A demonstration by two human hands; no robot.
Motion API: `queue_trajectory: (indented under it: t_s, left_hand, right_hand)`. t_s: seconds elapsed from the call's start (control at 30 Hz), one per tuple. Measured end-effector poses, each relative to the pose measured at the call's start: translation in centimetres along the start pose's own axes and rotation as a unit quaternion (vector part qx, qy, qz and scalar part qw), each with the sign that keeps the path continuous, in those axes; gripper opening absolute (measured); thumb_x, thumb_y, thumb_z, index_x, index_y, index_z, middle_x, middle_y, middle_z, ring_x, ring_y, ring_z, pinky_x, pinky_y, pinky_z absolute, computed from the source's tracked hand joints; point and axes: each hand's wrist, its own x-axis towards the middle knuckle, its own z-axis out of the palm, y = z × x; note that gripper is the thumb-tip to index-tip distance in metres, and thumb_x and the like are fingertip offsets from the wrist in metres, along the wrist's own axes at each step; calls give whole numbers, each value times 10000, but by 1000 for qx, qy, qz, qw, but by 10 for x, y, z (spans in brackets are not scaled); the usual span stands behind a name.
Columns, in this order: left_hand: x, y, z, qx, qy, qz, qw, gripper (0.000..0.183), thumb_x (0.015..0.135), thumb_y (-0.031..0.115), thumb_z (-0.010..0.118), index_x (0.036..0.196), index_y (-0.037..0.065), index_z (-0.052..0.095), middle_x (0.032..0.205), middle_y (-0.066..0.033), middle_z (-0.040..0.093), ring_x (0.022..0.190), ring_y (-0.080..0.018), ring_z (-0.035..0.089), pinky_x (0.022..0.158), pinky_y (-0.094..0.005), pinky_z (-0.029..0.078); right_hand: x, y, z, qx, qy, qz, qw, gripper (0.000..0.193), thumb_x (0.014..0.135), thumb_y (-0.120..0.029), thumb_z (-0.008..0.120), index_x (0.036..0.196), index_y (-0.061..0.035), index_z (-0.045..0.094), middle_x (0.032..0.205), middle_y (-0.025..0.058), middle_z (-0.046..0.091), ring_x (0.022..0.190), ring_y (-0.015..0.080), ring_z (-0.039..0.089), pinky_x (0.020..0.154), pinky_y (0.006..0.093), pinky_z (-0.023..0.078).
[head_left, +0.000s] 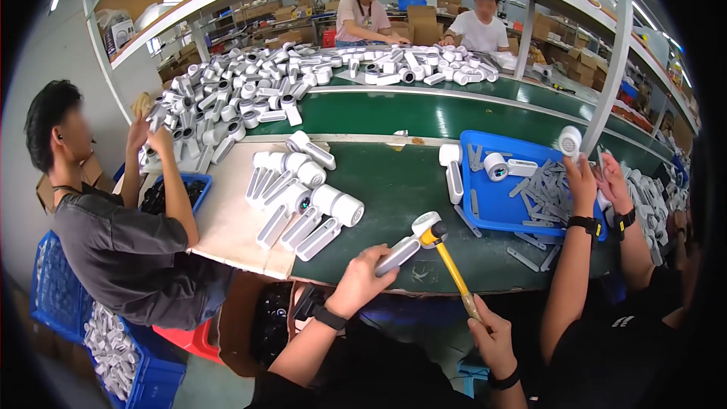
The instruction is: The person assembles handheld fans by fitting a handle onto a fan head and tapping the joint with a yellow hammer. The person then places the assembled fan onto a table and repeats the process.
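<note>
My left hand [360, 280] is closed around the grey-white handle of a handheld fan [400, 251], holding it over the front edge of the green table. My right hand [493, 337] grips a hammer [457, 273] by the lower end of its yellow handle. The dark hammer head is right at the fan's round white head; whether they touch, I cannot tell. To the left lies a group of similar fans [337, 206], side by side with handles pointing toward me. Another fan [452, 174] rests beside the blue tray's left wall.
A blue tray [485, 138] holds grey strips and a fan; more strips [522, 259] lie in front of it. At right, a co-worker's hands [581, 182] hold a fan. Another person [129, 212] works at left. A large fan pile [227, 95] and two people are beyond.
</note>
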Motion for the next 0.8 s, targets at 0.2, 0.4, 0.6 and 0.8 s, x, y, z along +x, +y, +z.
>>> queue_trajectory:
  t_s: [0.2, 0.4, 0.6, 0.8]
  left_hand:
    - [-17, -11, -25, 103, 93, 7, 990, 257, 775, 123, 810, 973, 6, 695, 882, -152, 632, 873, -341, 599, 795, -419, 500]
    - [-11, -17, -25, 65, 94, 9, 993, 226, 783, 115, 804, 935, -2, 685, 873, -159, 626, 872, -348, 597, 783, -420, 500]
    - [-13, -22, -25, 47, 80, 0, 996, 216, 787, 112, 802, 922, -9, 684, 863, -159, 627, 876, -341, 591, 774, -420, 498]
    - [-16, -24, -22, 44, 100, 12, 994, 236, 774, 117, 818, 936, -3, 694, 866, -147, 629, 867, -333, 587, 765, -418, 495]
  right_hand:
    - [22, -49, 17, -81, -66, -97, 990, 526, 876, 11, 648, 1392, 10, 547, 795, 68, 582, 706, 139, 556, 674, 254, 445]
    - [30, -54, 27, -184, -113, -130, 968, 497, 880, 8, 654, 1369, 5, 563, 771, 111, 560, 671, 226, 559, 639, 324, 447]
    - [28, -68, 23, -166, -88, -132, 973, 492, 885, -6, 661, 1369, -30, 577, 754, 122, 538, 648, 248, 544, 622, 322, 446]
    - [27, -69, 24, -185, -113, -126, 968, 479, 898, -25, 656, 1370, -32, 576, 746, 121, 532, 646, 248, 545, 631, 326, 452]
